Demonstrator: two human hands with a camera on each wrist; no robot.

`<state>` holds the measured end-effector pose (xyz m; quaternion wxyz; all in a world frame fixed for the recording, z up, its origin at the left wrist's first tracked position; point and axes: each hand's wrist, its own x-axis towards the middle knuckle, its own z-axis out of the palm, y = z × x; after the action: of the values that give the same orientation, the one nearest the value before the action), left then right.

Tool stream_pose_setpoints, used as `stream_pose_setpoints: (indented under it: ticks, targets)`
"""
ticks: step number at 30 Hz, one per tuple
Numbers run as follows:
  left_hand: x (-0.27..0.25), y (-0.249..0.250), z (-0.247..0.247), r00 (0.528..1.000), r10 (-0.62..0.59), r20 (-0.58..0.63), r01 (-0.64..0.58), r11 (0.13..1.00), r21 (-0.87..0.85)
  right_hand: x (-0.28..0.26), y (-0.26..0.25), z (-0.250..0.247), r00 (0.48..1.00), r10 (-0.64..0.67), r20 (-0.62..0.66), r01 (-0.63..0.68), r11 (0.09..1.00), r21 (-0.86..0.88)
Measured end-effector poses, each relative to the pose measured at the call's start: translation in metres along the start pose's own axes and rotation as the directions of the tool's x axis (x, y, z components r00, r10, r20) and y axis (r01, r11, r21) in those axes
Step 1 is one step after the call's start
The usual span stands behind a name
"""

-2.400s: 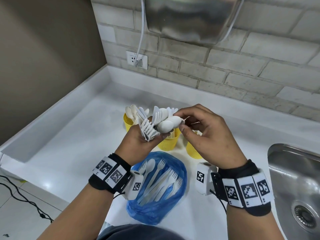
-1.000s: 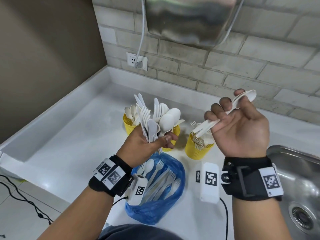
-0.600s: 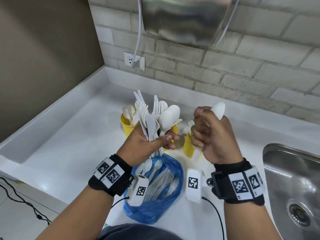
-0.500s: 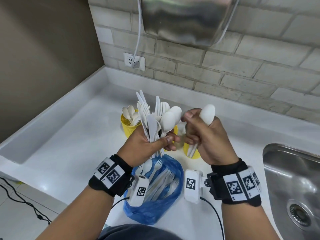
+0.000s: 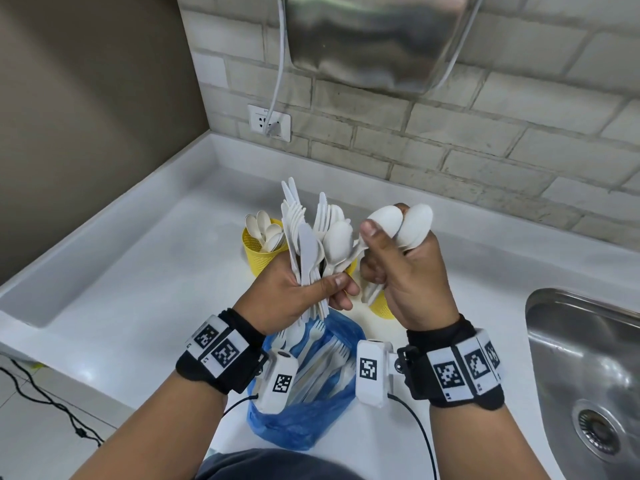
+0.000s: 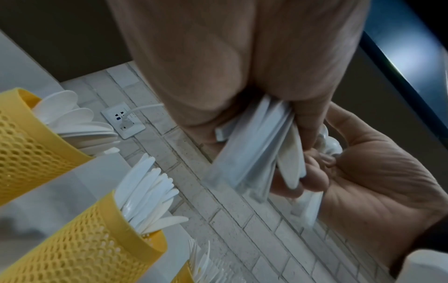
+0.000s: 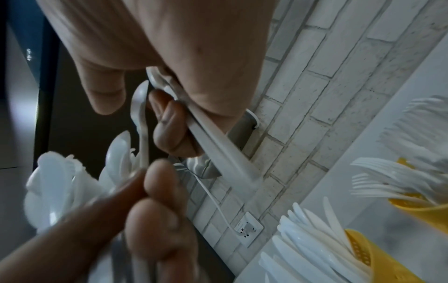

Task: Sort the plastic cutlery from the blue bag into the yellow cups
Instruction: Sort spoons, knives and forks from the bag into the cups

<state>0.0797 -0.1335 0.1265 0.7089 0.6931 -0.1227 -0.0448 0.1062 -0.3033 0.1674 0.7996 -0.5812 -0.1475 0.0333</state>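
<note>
Left hand [image 5: 294, 292], raised above the white worktop [image 5: 145, 292], fingers curled round a mixed bundle of white plastic cutlery [image 5: 311, 237]. Right hand [image 5: 405, 271], at its 3 o'clock, grips two white plastic spoons [image 5: 398, 223] upright.

On the worktop [image 5: 104, 306], the bag [image 5: 311, 424] lies nearest the person with cutlery [image 5: 322, 362] in it. Behind the bag stand three cups in a row: the left cup [image 5: 258, 258] holds spoons, the middle cup [image 6: 80, 252] knives, the right cup [image 5: 381, 306] forks (mostly hidden in the head view). Above the bag and before the cups, the left hand [image 5: 294, 299] grips a bundle [image 5: 311, 244]; just to its right the right hand [image 5: 408, 282] grips two spoons [image 5: 398, 223]. The sink [image 5: 588, 375] is set into the worktop at far right. The socket [image 5: 269, 123] sits on the wall behind.
</note>
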Motion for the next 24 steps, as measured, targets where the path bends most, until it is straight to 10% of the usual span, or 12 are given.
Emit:
stream_pose_setpoints:
  ticks: [11,17,24]
  targets:
    - [0.002,0.005,0.002,0.996,0.015,0.088,-0.013,1.0,-0.019,-0.003,0.005,0.013,0.998,0.036,-0.049,-0.039,0.997,-0.067]
    - [-0.001,0.005,0.0,0.999,-0.021,0.036,0.022,0.999,-0.026,0.004,0.001,0.004,0.945,-0.07,-0.32,0.041,0.994,-0.098]
    - [-0.003,0.007,0.0,0.999,-0.024,0.046,0.024,1.0,-0.003,0.013,-0.019,-0.021,0.927,0.041,-0.372,0.105,0.926,0.364]
